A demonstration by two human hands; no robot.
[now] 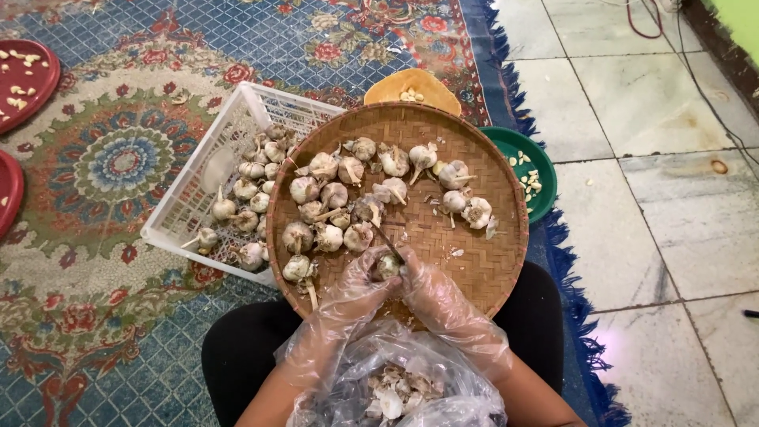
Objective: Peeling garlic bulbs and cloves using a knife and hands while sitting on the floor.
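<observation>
Both my hands wear clear plastic gloves and meet over the near edge of a round woven tray. My left hand grips a garlic bulb. My right hand holds a thin dark knife whose blade points up and left, against that bulb. Several whole garlic bulbs lie across the tray. Below my hands, a clear plastic bag in my lap holds garlic skins.
A white plastic crate with more bulbs sits left of the tray. Behind the tray are an orange bowl and a green bowl with peeled cloves. Red plates lie far left on the patterned carpet. Tiled floor lies to the right.
</observation>
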